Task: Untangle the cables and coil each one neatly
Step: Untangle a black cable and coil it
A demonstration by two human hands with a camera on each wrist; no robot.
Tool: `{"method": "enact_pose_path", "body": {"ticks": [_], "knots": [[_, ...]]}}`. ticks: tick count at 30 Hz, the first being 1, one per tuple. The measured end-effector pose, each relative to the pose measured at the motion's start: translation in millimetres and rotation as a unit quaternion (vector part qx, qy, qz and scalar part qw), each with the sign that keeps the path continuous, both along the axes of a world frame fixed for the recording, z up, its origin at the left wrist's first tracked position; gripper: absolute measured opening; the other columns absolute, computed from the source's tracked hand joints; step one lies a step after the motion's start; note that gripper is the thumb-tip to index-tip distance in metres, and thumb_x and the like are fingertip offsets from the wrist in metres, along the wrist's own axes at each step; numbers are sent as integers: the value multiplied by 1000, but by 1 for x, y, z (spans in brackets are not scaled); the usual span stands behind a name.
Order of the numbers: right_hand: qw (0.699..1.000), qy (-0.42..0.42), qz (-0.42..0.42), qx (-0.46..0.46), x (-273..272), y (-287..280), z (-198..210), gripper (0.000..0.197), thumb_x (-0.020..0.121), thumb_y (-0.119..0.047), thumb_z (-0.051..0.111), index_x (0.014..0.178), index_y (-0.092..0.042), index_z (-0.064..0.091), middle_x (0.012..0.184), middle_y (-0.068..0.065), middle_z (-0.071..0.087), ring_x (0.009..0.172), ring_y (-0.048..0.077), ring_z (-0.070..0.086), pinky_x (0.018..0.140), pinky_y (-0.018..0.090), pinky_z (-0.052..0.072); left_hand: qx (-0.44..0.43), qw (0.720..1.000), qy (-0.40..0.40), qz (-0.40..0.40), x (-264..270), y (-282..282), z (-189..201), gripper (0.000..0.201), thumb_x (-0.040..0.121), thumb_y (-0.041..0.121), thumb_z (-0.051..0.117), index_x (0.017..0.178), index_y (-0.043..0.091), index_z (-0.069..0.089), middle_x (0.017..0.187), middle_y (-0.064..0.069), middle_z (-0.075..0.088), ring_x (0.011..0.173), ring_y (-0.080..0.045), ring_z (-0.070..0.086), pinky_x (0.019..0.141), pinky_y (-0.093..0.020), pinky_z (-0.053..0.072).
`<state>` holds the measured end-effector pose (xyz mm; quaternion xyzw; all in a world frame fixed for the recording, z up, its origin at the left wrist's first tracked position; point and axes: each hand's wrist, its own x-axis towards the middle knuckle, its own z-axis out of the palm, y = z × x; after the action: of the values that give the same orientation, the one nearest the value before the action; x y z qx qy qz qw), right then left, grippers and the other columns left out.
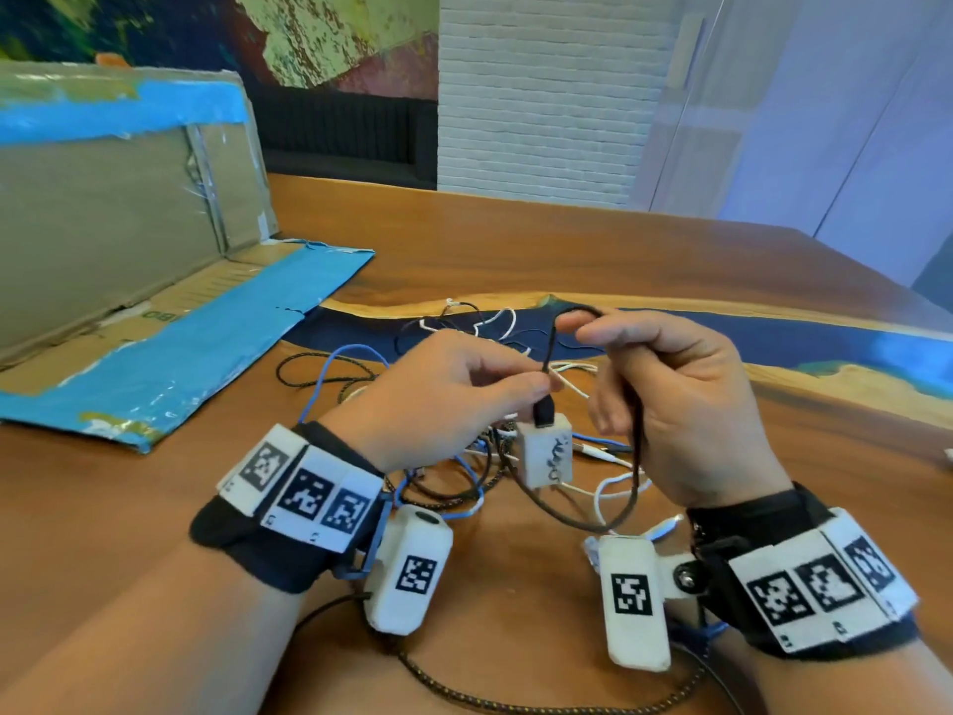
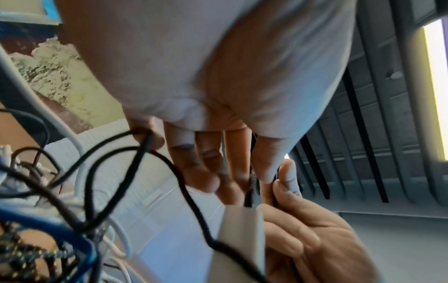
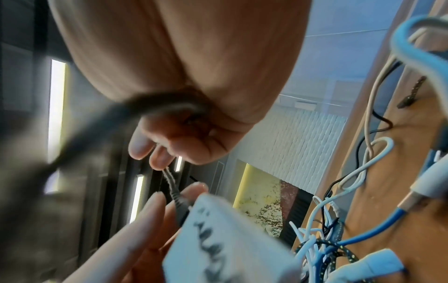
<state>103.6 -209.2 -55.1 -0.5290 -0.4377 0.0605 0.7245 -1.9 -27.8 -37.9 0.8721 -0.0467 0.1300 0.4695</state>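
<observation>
Above the table (image 1: 670,260), our left hand (image 1: 438,399) pinches the black cable (image 1: 551,348) near its white plug (image 1: 546,454), our right hand (image 1: 680,399) clasping its loop.

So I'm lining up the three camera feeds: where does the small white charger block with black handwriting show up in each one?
Head: small white charger block with black handwriting hangs centre frame from the dark braided cable, below the left hand pinching that cable.
Left wrist: bottom centre, seen edge-on.
Right wrist: bottom centre, handwriting visible.
Shared landmark: the black plug entering the block's top.
</observation>
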Motion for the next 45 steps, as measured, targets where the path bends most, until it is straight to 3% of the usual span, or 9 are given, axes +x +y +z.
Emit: {"method": "enact_pose_path", "body": {"ticks": [4, 11, 15, 22, 25, 29, 32, 37, 45], "knots": [[1000, 24, -1, 10, -1, -1, 2, 49, 104, 11, 38, 94, -13, 80, 121, 12, 74, 33, 11, 31, 42, 24, 39, 7, 1000, 2, 29, 1, 5, 1, 15, 98, 33, 65, 101, 35, 80, 70, 7, 71, 69, -24, 64, 66, -41, 53], [998, 0, 42, -45, -7, -3, 5, 51, 105, 8, 38, 91, -16, 80, 116, 15, 75, 32, 9, 34, 40, 25, 36, 6, 999, -26, 39, 5, 4, -7, 15, 85, 19, 81, 75, 27, 73, 102, 2, 64, 86, -19, 65, 78, -36, 53], [998, 43, 47, -25, -5, -3, 6, 48, 106, 4, 39, 88, -18, 77, 98, 22, 72, 34, 14, 25, 40, 24, 33, -157, 986, -26, 43, 10, -2, -12, 10, 102, 11, 58, 98, 2, 60, 100, -6, 78, 93, -15, 73, 82, -34, 60], [985, 156, 43, -65, 1, 2, 1, 24, 106, 1, 41, 106, -15, 60, 75, 9, 59, 39, 11, 18, 40, 19, 14, -324, 929, -112, 137, 15, 6, -7, 10, 106, 10, 48, 96, 10, 47, 85, -13, 75, 78, -29, 68, 64, -42, 57], [986, 153, -19, -69, 9, 2, -1, 22, 105, -3, 46, 111, -13, 65, 70, 7, 60, 39, 10, 19, 40, 21, 13, -402, 908, -71, 94, 11, 12, -2, 11, 99, -2, 44, 96, 7, 51, 66, -11, 59, 71, -33, 62, 65, -41, 56], [984, 146, -94, -52, 20, -3, -2, 22, 105, -5, 50, 102, -10, 71, 72, 7, 64, 38, 10, 21, 39, 19, 17, -316, 946, 68, -19, 3, 14, -4, 35, 100, 30, 50, 85, 6, 71, 55, -2, 38, 57, -24, 51, 64, -34, 45], [980, 105, -131, -103, 21, -4, -2, 20, 104, -7, 55, 100, -11, 73, 74, 8, 69, 37, 9, 25, 37, 18, 22, -390, 917, 39, -76, 0, 5, -3, 39, 102, 30, 48, 79, 8, 70, 52, 0, 39, 54, -21, 51, 77, -42, 44], [972, 29, -37, -229, 0, 9, -7, 24, 103, -5, 56, 101, -15, 78, 74, 9, 72, 37, 5, 31, 38, 13, 25, -579, 808, -102, -27, 6, -3, 6, 32, 105, 19, 40, 105, 5, 68, 80, -4, 72, 81, -20, 74, 78, -29, 60], [943, -18, -4, -332, -13, 7, -1, 33, 103, -21, 60, 75, -16, 77, 51, -2, 62, 38, 13, 27, 41, 21, 24, -508, 855, -95, 44, 13, -5, -2, 31, 109, 17, 38, 126, 8, 63, 116, -7, 76, 111, -20, 72, 94, -30, 56]]}}
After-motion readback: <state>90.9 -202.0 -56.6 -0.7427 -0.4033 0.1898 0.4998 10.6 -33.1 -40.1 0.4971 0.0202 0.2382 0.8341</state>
